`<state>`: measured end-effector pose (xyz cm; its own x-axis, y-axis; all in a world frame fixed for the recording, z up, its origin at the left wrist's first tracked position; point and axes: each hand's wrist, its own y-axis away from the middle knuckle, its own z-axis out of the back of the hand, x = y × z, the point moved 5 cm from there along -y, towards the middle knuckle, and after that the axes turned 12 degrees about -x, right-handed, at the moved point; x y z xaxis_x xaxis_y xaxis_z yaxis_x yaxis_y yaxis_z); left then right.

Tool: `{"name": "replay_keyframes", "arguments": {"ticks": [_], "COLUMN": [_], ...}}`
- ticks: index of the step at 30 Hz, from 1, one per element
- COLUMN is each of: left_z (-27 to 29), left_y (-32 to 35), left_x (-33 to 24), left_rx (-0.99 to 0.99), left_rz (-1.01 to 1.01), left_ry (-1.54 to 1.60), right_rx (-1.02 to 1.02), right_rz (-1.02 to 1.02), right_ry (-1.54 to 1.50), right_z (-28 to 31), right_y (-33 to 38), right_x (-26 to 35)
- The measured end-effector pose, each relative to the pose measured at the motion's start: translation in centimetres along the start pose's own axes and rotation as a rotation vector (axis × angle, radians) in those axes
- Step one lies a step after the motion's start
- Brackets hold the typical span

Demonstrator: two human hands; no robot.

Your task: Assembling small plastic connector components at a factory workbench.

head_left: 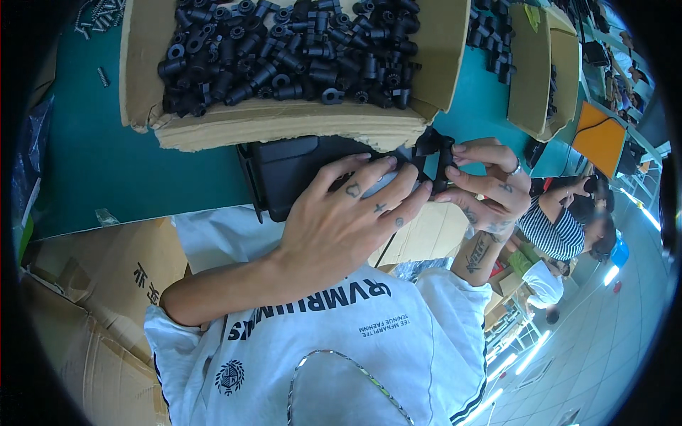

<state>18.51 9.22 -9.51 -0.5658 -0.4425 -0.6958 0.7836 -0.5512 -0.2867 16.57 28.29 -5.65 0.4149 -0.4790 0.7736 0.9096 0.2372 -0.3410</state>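
A black plastic housing (284, 160) lies at the near edge of the green table, partly under the front flap of the parts box. My left hand (348, 209) is laid over it, fingers bent and gripping its top. Under those fingers a pale rounded surface shows only in part. At the housing's right end, my right hand (490, 181) pinches a black curved plastic piece (444, 160) between thumb and fingers. The piece meets the housing there, but my fingers hide whether the two are joined.
A cardboard box (284, 124) full of small black plastic fittings (298, 57) stands just beyond my hands. Metal springs (103, 77) lie on the green table (78, 170) at the left. Another open carton (529, 71) stands at the right. Other people sit farther right.
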Motion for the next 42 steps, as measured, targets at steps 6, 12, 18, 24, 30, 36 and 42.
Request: {"name": "replay_keyframes", "arguments": {"ticks": [6,12,18,24,30,36,42], "left_z": [0.2,0.2,0.2,0.8,2.8,8.0,17.4], "left_y": [0.4,0.4,0.5,0.4,0.3,-0.7,-6.1], "left_x": [0.2,0.1,-0.2,0.2,1.5,1.3,4.2], "left_rx": [-0.144,-0.144,-0.104,-0.091,-0.129,-0.311,-0.497], "left_rz": [-0.063,-0.098,-0.115,-0.155,-0.212,-0.342,-0.184], "left_ry": [0.038,0.027,0.04,0.096,0.166,0.214,-0.038], "right_rx": [-0.026,-0.091,-0.07,-0.034,-0.103,0.166,0.151], "right_rz": [-0.014,-0.014,-0.033,-0.071,-0.209,0.069,-0.018], "right_ry": [0.018,-0.047,-0.212,-0.29,-0.293,0.252,0.056], "right_z": [-0.1,-0.7,-1.0,-0.7,-0.6,-0.1,4.3], "right_y": [0.3,1.5,1.2,2.0,-0.5,-2.2,-3.4], "right_x": [-0.6,-1.8,-3.3,-4.2,-2.6,-0.3,3.1]}}
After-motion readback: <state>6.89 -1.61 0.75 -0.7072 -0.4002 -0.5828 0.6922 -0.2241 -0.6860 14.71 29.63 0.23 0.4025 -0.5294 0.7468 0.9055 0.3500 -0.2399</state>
